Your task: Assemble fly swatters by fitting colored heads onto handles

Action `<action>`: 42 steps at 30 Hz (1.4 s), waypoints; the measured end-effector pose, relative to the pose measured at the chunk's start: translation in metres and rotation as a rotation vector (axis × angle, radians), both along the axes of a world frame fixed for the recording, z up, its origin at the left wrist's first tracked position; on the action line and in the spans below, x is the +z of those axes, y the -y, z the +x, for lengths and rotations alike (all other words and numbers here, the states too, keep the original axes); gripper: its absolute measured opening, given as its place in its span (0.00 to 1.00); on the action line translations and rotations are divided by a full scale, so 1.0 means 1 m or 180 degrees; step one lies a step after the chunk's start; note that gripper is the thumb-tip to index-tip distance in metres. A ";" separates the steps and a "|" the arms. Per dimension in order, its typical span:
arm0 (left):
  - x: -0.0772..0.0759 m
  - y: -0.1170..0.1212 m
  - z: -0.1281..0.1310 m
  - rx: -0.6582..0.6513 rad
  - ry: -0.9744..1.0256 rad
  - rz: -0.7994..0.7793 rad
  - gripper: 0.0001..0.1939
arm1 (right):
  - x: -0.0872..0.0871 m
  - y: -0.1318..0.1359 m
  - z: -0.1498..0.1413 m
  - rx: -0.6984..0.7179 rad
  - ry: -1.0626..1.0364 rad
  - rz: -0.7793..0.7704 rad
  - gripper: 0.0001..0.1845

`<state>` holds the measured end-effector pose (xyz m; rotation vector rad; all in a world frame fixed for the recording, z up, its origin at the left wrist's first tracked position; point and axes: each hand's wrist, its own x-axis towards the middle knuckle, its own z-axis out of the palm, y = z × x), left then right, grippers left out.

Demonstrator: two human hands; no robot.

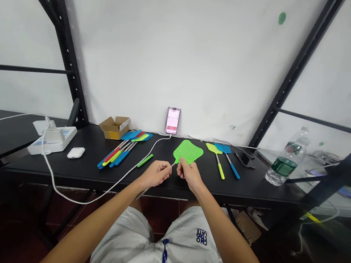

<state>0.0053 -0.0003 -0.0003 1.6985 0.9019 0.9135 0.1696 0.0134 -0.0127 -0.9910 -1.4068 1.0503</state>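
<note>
My left hand [156, 173] is closed round the thin metal rod of a fly swatter, whose lower end sticks out below the fist. Its bright green perforated head [188, 151] lies over the table, tilted to the right. At the base of that head, my right hand [189, 172] is closed in a pinch. A loose green handle grip [145, 160] rests on the table left of my left hand. Farther left lies a pile of fly swatters [118, 153] with blue, red and yellow handles. On the right are a yellow-green fly swatter [220, 166] and a blue fly swatter [233, 168].
A phone [172, 120] stands against the wall, its white cable [119, 180] crossing the black table [83, 174]. At left are an opened cardboard box [114, 129], a white earbud case [75, 153] and a power strip [54, 141]. Rightward are another phone [244, 159] and water bottles [285, 164].
</note>
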 end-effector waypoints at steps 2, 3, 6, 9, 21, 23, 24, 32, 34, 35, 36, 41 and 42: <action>0.000 -0.001 -0.002 -0.0104 0.0051 0.0000 0.13 | 0.001 0.002 -0.004 0.0149 0.0085 -0.0062 0.23; 0.001 -0.001 -0.003 -0.0184 0.0067 0.0012 0.14 | 0.001 0.003 -0.006 0.0191 0.0126 -0.0062 0.23; 0.002 -0.001 -0.005 -0.0387 0.0045 0.0037 0.15 | 0.000 0.005 -0.010 0.0188 0.0134 -0.0060 0.23; 0.002 0.000 -0.005 -0.0409 -0.0046 0.0036 0.14 | 0.000 0.005 -0.010 0.0192 0.0003 -0.0185 0.22; 0.000 -0.022 -0.042 0.2375 -0.1768 0.2844 0.09 | 0.010 -0.014 0.022 -0.1125 -0.1431 -0.0292 0.18; -0.002 -0.026 -0.050 0.2292 -0.2257 0.2815 0.08 | 0.010 -0.015 0.024 -0.1265 -0.1575 -0.0179 0.18; -0.003 -0.028 -0.051 0.2226 -0.2433 0.2732 0.07 | 0.010 -0.015 0.024 -0.1337 -0.1621 -0.0126 0.18; -0.007 -0.026 -0.047 0.2012 -0.2787 0.2485 0.08 | 0.005 -0.016 0.020 -0.1611 -0.1426 0.0044 0.20; -0.006 -0.026 -0.047 0.2011 -0.2822 0.2437 0.09 | 0.004 -0.016 0.021 -0.1583 -0.1400 0.0077 0.20; -0.006 -0.026 -0.047 0.1970 -0.2842 0.2400 0.09 | 0.004 -0.017 0.021 -0.1576 -0.1413 0.0083 0.20; -0.006 -0.026 -0.047 0.1911 -0.2851 0.2360 0.09 | 0.004 -0.017 0.021 -0.1570 -0.1437 0.0080 0.20; -0.007 -0.029 -0.049 0.1597 -0.2589 0.2368 0.12 | 0.003 -0.017 0.022 -0.1584 -0.1408 0.0037 0.20; -0.008 -0.029 -0.049 0.1572 -0.2516 0.2431 0.13 | 0.003 -0.018 0.022 -0.1599 -0.1392 0.0029 0.20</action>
